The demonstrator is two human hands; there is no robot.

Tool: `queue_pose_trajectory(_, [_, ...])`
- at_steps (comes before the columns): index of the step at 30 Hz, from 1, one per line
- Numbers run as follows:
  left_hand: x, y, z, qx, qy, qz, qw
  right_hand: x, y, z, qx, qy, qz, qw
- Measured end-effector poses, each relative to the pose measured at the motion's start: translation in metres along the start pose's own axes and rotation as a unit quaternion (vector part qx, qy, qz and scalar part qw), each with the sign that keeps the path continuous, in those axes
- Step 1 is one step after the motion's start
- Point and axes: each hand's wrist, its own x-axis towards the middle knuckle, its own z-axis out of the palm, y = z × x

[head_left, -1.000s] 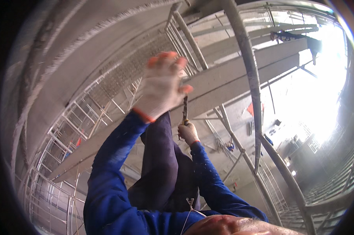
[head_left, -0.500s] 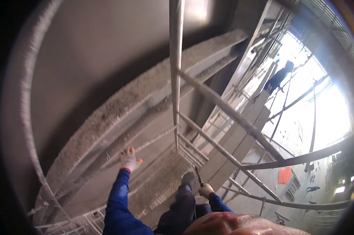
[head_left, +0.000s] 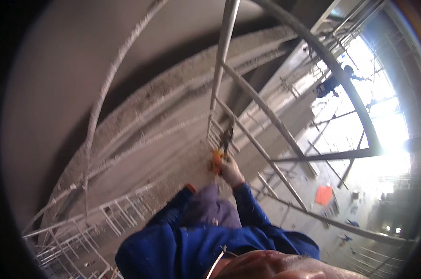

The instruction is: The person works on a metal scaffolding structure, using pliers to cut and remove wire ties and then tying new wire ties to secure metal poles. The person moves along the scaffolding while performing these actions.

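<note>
My right hand [head_left: 232, 172], out in front of me, is closed around a hand tool with a dark, narrow head [head_left: 227, 137] pointing away from me. Its exact kind is too blurred to make out. An orange-yellow patch [head_left: 217, 160] shows against the hand's left side; whether it belongs to the tool or to a glove I cannot tell. My left forearm [head_left: 173, 204] bends inward and ends at an orange cuff [head_left: 190, 188]. The left hand's fingers cannot be made out. Beneath my arms are my purple-grey trousers [head_left: 208, 204].
Scaffold tubes surround me: an upright pole [head_left: 223, 51], slanting rails [head_left: 261, 107] and a curved tube [head_left: 103, 88]. A rough ledge [head_left: 140, 100] runs along the left wall. Far below lies an orange sheet [head_left: 324, 195] on the floor. Another person [head_left: 329, 86] is at the upper right.
My left hand has left the ledge side and come in toward my body. My right hand has moved up and forward with the tool. The view has turned.
</note>
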Motion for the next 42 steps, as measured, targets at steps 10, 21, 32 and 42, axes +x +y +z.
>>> queue_pose_trajectory(10, [-0.033, 0.098, -0.159, -0.217, 0.147, 0.026, 0.965, -0.029, -0.102, 0.066, -0.009, -0.118, -0.036, 0.992])
queue_pose_trajectory(21, [-0.093, 0.104, -0.265, -0.176, 0.078, 0.096, 0.977, -0.072, -0.142, 0.155, -0.036, -0.165, -0.083, 0.982])
queue_pose_trajectory(32, [-0.120, 0.086, -0.289, -0.180, -0.085, 0.187, 0.962, -0.096, -0.118, 0.180, 0.032, -0.233, -0.112, 0.965])
queue_pose_trajectory(42, [-0.155, 0.031, -0.295, -0.084, 0.031, -0.073, 0.993, -0.043, -0.191, 0.136, -0.249, -0.215, 0.140, 0.934])
